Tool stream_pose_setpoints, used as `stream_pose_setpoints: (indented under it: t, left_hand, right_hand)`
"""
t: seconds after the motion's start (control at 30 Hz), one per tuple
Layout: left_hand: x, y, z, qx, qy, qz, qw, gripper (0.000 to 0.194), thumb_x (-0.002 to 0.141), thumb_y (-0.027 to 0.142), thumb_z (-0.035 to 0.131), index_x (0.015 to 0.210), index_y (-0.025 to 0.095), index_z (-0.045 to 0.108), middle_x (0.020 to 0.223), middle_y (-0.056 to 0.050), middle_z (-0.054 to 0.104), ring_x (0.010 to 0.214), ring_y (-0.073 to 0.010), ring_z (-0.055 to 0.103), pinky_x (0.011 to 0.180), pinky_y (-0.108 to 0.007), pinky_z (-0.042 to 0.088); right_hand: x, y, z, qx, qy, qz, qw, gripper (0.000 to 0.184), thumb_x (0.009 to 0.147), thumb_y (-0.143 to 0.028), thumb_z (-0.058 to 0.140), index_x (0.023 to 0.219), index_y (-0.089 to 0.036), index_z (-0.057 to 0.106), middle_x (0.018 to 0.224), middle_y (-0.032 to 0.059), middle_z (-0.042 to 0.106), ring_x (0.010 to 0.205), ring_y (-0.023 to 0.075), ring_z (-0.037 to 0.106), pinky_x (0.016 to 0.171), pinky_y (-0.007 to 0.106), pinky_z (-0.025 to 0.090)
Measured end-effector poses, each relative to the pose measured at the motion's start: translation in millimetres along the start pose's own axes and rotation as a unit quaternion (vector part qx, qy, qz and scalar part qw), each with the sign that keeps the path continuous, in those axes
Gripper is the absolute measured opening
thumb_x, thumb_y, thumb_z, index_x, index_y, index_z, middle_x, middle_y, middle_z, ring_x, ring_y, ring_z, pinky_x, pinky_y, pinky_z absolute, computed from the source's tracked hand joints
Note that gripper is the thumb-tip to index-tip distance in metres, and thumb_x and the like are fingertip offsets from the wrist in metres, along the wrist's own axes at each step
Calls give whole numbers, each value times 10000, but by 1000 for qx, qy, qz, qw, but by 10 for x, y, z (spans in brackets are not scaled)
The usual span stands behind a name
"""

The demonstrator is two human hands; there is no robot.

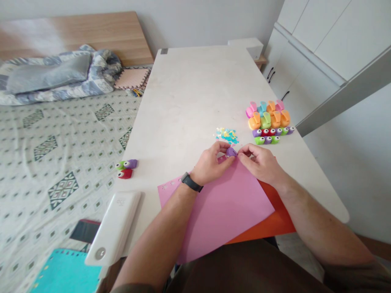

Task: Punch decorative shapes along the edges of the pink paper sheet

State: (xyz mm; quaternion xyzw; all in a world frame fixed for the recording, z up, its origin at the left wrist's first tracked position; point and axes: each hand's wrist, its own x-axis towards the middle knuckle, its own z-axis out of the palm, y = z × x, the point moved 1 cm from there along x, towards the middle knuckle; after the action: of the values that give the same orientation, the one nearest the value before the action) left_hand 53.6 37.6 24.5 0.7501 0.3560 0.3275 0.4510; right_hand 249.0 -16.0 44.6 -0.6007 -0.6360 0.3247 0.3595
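Now purple punch [231, 152] sitting at far edge of pink sheet [226, 207], between left hand [210, 163] and right hand [259, 162]. Left gripping punch between thumb and fingers, forearm slanting across sheet; right pinching sheet's corner just beside punch, forearm slanting in from right.

On the desk [195, 89], the upper sheet [226, 207] lies partly over the lower sheet [276, 221], with cut-out bits [226, 135] beyond it, clustered punches [265, 121] beyond-right, and an oblong device [117, 219] left.
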Motion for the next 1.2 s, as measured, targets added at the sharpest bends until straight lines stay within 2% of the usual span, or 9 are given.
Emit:
stream_pose_setpoints:
  t: [0.13,0.27,0.53,0.83,1.2]
  left_hand:
    - [-4,37,-14,-6,-17,17,1000,335,941,313,664,1243,188,595,1190,-80,733,1109,-196,706,977,-337,561]
    - [8,46,-43,17,-26,28,999,312,951,307,651,1238,187,627,1180,-78,744,1109,-209,705,1007,-361,543]
    - [32,43,-93,34,-7,63,997,344,957,321,656,1274,190,683,1185,-91,732,1110,-213,674,1021,-372,526]
    - [22,37,-75,-8,-23,19,1000,387,985,386,620,1310,186,687,1215,-78,755,1133,-219,693,1081,-369,506]
    - [2,17,-34,19,-17,17,1000,382,990,373,598,1318,197,685,1235,-65,754,1162,-223,695,1104,-376,507]
  right_hand:
    - [29,39,-13,31,-11,21,999,226,993,-332,542,1055,-219,729,984,38,747,923,203,677,768,298,511]
    - [34,57,-5,67,-24,33,997,214,985,-338,565,1026,-208,731,953,33,741,884,199,659,785,313,502]
    - [14,16,-23,136,-21,28,990,164,950,-328,644,1012,-204,731,995,31,741,917,197,660,814,313,510]
    - [16,0,-52,134,-16,3,991,227,950,-387,666,1020,-217,799,983,38,784,934,216,710,869,334,546]
    - [33,29,-24,126,-15,8,992,293,940,-453,671,1053,-223,814,1006,48,796,951,244,714,901,383,562]
